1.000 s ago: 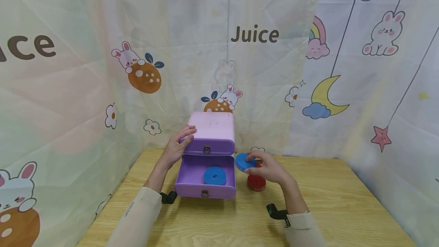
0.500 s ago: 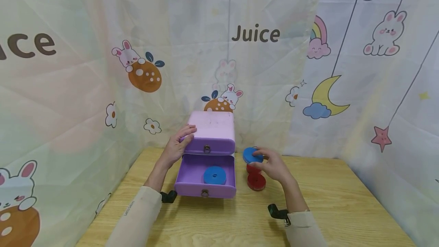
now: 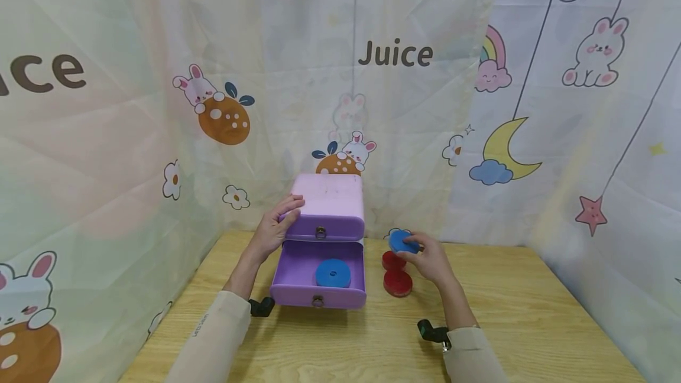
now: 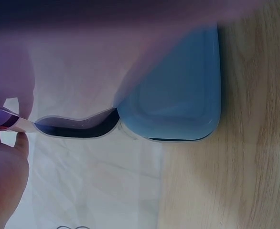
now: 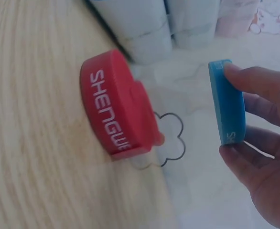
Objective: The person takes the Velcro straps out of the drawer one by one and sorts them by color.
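Transfer step, likely: right hand (image 3: 428,257) pinches blue roll (image 3: 399,242), left fingers (image 3: 289,200) extended on drawer box (image 3: 328,196); lowering would need steadiness.

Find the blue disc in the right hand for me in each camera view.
Head: the held blue disc is right of and below centre, in the right hand.
Left wrist: not visible.
Right wrist: the held blue disc is right of centre, nearly edge-on.
Shared landmark: the wooden table, along the bottom in the head view, on the right in the left wrist view and on the left in the right wrist view.
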A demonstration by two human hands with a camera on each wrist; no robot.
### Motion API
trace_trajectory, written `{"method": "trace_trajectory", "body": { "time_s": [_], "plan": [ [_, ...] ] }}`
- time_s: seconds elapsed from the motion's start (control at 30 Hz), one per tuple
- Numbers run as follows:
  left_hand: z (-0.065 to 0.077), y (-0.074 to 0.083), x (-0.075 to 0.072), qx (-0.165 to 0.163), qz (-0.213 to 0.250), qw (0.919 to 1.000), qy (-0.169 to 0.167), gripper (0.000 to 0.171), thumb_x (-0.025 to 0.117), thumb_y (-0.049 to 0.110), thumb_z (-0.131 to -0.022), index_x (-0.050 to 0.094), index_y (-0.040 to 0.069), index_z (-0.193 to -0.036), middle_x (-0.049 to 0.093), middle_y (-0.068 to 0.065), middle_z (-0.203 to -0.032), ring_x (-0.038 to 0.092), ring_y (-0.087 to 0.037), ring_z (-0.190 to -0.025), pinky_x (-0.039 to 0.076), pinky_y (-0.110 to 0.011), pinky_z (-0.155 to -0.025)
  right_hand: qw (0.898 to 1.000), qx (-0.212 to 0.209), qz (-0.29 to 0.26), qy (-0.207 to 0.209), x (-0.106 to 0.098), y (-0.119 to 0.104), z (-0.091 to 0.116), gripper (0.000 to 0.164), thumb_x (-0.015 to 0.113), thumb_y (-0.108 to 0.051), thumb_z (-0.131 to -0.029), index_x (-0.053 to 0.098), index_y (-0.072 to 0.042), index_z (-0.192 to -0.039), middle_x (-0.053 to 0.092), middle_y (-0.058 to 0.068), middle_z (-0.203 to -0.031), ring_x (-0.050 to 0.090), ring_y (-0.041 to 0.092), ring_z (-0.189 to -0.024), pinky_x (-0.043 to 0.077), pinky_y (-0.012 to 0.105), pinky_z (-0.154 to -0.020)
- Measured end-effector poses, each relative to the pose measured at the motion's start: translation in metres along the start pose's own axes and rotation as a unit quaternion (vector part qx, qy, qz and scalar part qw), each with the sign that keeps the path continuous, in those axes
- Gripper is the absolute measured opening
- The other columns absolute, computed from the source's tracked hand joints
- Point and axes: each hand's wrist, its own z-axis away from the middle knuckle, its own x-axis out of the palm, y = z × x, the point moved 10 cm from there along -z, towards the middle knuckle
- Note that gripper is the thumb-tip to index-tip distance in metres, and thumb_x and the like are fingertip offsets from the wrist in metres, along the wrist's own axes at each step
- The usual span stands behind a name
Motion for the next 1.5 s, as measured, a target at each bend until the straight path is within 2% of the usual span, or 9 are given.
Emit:
{"method": "trace_trajectory", "body": {
  "time_s": [0.1, 0.2, 0.37, 0.57, 0.77, 0.93, 1.17, 1.43, 1.5],
  "plan": [
    [0.0, -0.002, 0.0, -0.002, 0.001, 1.0, 0.0, 0.037, 0.063, 0.031, -0.106, 0.068, 0.014, -0.138, 0.051, -0.002, -0.158, 0.02, -0.027, -0.162, 0.012, -0.054, -0.132, 1.0, 0.002, 0.012, 0.012, -0.001, 0.008, -0.001, 0.043, 0.08, -0.021, -0.093, 0.069, 0.004, -0.126, 0.055, 0.029, -0.148, 0.056, 0.051, -0.132, 0.052, 0.062, -0.105],
    [0.0, -0.002, 0.0, -0.003, 0.002, 1.0, -0.001, 0.036, 0.062, 0.031, -0.106, 0.068, 0.015, -0.138, 0.051, -0.002, -0.158, 0.019, -0.028, -0.162, 0.012, -0.055, -0.132, 0.999, 0.024, 0.021, 0.018, -0.003, 0.019, 0.0, 0.044, 0.081, -0.021, -0.093, 0.068, 0.004, -0.127, 0.057, 0.029, -0.145, 0.056, 0.051, -0.132, 0.052, 0.061, -0.105],
    [0.001, -0.001, -0.001, -0.004, 0.002, 1.0, 0.0, 0.037, 0.062, 0.031, -0.106, 0.067, 0.014, -0.138, 0.051, -0.002, -0.158, 0.019, -0.026, -0.162, 0.012, -0.055, -0.132, 0.997, 0.069, 0.034, 0.021, -0.007, 0.036, 0.004, 0.047, 0.079, -0.021, -0.094, 0.065, 0.003, -0.131, 0.057, 0.03, -0.145, 0.052, 0.053, -0.135, 0.048, 0.064, -0.109],
    [0.0, 0.0, 0.0, 0.003, 0.014, 0.9999, -0.001, 0.035, 0.062, 0.026, -0.106, 0.067, 0.011, -0.138, 0.051, -0.004, -0.157, 0.02, -0.022, -0.161, 0.011, -0.051, -0.132, 0.995, 0.091, 0.044, 0.019, -0.007, 0.05, 0.005, 0.045, 0.078, -0.018, -0.095, 0.065, 0.007, -0.13, 0.056, 0.033, -0.144, 0.047, 0.053, -0.139, 0.043, 0.066, -0.113],
    [0.0, -0.001, 0.0, 0.0, 0.016, 0.9999, 0.001, 0.036, 0.063, 0.027, -0.105, 0.067, 0.013, -0.138, 0.052, -0.002, -0.157, 0.021, -0.02, -0.161, 0.011, -0.051, -0.132, 0.992, 0.115, 0.052, 0.027, -0.008, 0.061, 0.007, 0.045, 0.078, -0.02, -0.094, 0.066, 0.005, -0.13, 0.058, 0.032, -0.142, 0.049, 0.053, -0.137, 0.044, 0.065, -0.112],
    [0.0, -0.002, -0.001, -0.006, 0.014, 0.9999, 0.001, 0.037, 0.063, 0.027, -0.106, 0.067, 0.012, -0.139, 0.051, -0.003, -0.158, 0.021, -0.021, -0.161, 0.012, -0.052, -0.132, 0.991, 0.123, 0.049, 0.021, -0.006, 0.067, 0.008, 0.046, 0.078, -0.02, -0.095, 0.065, 0.006, -0.13, 0.058, 0.033, -0.141, 0.051, 0.053, -0.135, 0.044, 0.065, -0.111],
    [-0.002, -0.004, 0.001, -0.008, 0.009, 0.9999, -0.001, 0.039, 0.06, 0.019, -0.107, 0.062, 0.001, -0.141, 0.047, -0.014, -0.16, 0.016, -0.03, -0.162, 0.009, -0.055, -0.132, 0.99, 0.133, 0.037, 0.019, -0.003, 0.072, 0.011, 0.049, 0.077, -0.019, -0.095, 0.064, 0.008, -0.133, 0.055, 0.035, -0.144, 0.05, 0.054, -0.137, 0.043, 0.064, -0.113],
    [-0.001, -0.001, 0.0, 0.0, 0.012, 0.9999, 0.002, 0.036, 0.062, 0.025, -0.106, 0.066, 0.01, -0.139, 0.051, -0.005, -0.157, 0.019, -0.023, -0.162, 0.011, -0.052, -0.132, 0.99, 0.127, 0.064, 0.013, 0.0, 0.077, 0.012, 0.045, 0.076, -0.02, -0.095, 0.065, 0.008, -0.13, 0.06, 0.033, -0.138, 0.051, 0.054, -0.135, 0.043, 0.066, -0.113],
    [0.002, 0.006, 0.0, -0.003, 0.014, 0.9999, 0.002, 0.037, 0.063, 0.025, -0.106, 0.066, 0.009, -0.139, 0.051, -0.006, -0.157, 0.019, -0.024, -0.162, 0.011, -0.052, -0.132, 0.99, 0.124, 0.071, 0.011, 0.001, 0.077, 0.012, 0.045, 0.077, -0.02, -0.095, 0.066, 0.008, -0.129, 0.062, 0.033, -0.136, 0.052, 0.055, -0.134, 0.043, 0.066, -0.111]
  ]
}}
